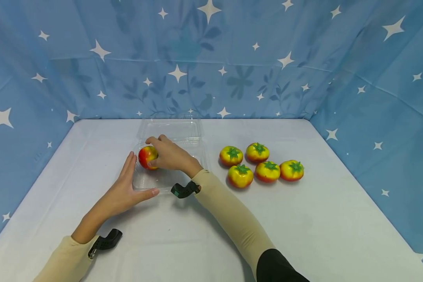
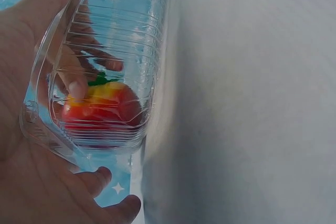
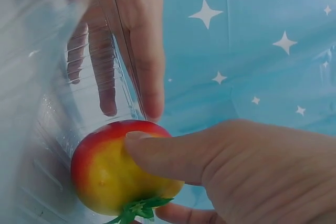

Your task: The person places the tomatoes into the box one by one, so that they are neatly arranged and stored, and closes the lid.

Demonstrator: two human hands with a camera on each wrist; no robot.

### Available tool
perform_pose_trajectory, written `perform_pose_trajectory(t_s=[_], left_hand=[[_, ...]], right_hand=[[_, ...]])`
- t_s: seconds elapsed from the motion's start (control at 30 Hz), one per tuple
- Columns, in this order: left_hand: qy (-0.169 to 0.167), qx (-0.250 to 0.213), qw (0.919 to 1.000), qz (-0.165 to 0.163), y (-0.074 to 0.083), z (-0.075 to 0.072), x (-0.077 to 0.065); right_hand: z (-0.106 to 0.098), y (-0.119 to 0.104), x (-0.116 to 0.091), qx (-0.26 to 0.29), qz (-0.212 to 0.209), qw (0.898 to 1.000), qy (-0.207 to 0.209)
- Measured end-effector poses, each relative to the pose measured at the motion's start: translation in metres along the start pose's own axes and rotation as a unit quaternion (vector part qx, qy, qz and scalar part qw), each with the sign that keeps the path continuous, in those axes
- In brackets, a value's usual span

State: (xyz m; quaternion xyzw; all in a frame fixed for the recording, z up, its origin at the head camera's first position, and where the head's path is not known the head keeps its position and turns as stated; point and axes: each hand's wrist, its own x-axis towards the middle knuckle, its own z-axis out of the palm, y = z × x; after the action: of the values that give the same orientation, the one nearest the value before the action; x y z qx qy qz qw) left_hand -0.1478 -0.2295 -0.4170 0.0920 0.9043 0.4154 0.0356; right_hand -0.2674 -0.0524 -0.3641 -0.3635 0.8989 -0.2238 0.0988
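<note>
A red and yellow toy persimmon (image 1: pixel 147 157) with a green leafy cap is inside the left end of a clear plastic clamshell box (image 1: pixel 158 179). My right hand (image 1: pixel 172 154) pinches it between thumb and fingers; in the right wrist view the thumb presses on the persimmon's (image 3: pixel 115 169) side, its cap turned toward the hand. With fingers and thumb spread, my left hand (image 1: pixel 127 192) lies along the box's left end and near corner. Through the box's clear wall (image 2: pixel 115 30), the left wrist view shows the persimmon and the right fingers behind it.
Several more toy persimmons stand in a loose group on the white table (image 1: pixel 303 227), right of the box; one persimmon (image 1: pixel 240 176) is nearest the front. The clear lid (image 1: pixel 170 129) lies folded back behind the box. A blue star-patterned curtain (image 1: pixel 211 58) rises behind the table.
</note>
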Motion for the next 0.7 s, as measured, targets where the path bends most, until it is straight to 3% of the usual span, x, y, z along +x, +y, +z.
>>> perform_pose_trajectory(t_s=[0.43,0.7], left_hand=[[-0.001,0.001,1.0000,0.001,-0.001,0.002,0.000],[0.001,0.010,0.9999,-0.003,0.001,0.000,0.001]], right_hand=[[-0.009,0.007,-0.008,0.017,0.000,1.000,-0.020],[-0.029,0.014,-0.024,0.042,-0.017,0.999,0.000]])
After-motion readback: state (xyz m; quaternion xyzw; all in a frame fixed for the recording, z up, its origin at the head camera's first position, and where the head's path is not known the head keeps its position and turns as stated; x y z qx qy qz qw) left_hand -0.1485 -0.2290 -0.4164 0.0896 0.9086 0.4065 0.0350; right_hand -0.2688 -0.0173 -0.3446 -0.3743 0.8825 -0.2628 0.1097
